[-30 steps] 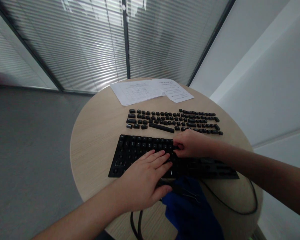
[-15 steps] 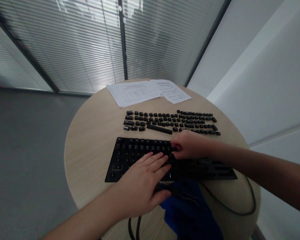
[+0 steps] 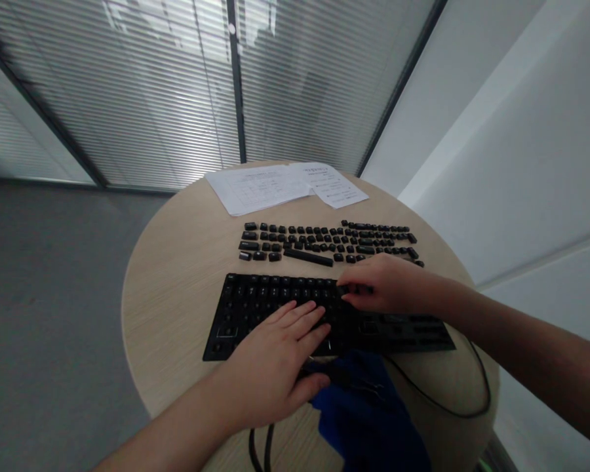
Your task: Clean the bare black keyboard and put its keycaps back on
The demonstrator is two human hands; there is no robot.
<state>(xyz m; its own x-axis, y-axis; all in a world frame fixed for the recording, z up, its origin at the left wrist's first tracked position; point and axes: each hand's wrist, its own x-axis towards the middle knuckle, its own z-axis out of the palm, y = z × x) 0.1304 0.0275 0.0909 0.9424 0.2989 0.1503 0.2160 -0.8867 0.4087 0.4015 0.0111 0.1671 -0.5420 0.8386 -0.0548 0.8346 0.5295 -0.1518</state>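
A black keyboard (image 3: 221, 328) lies across the table, with keycaps on its upper rows and bare switches lower down at the left. Flat on its lower middle rests my left hand (image 3: 280, 354), open, fingers stretched out. My right hand (image 3: 388, 285) is closed in a pinch over the upper rows, right of the middle, with a small dark keycap (image 3: 344, 289) between thumb and forefinger, partly hidden. A tool with a black handle and thin wire ends (image 3: 368, 388) lies near my left thumb, on a blue cloth (image 3: 373, 426).
Loose black keycaps (image 3: 307, 239) stand in rows behind the keyboard, among them a long spacebar (image 3: 308, 257). Printed papers (image 3: 260, 187) lie at the back of the round wooden table (image 3: 162, 275). A black cable (image 3: 452, 413) loops at the right; glass with blinds stands behind.
The view has shifted slightly. My right hand has moved a little to the right relative to the keyboard, still pinched. My left hand stays flat on the keyboard.
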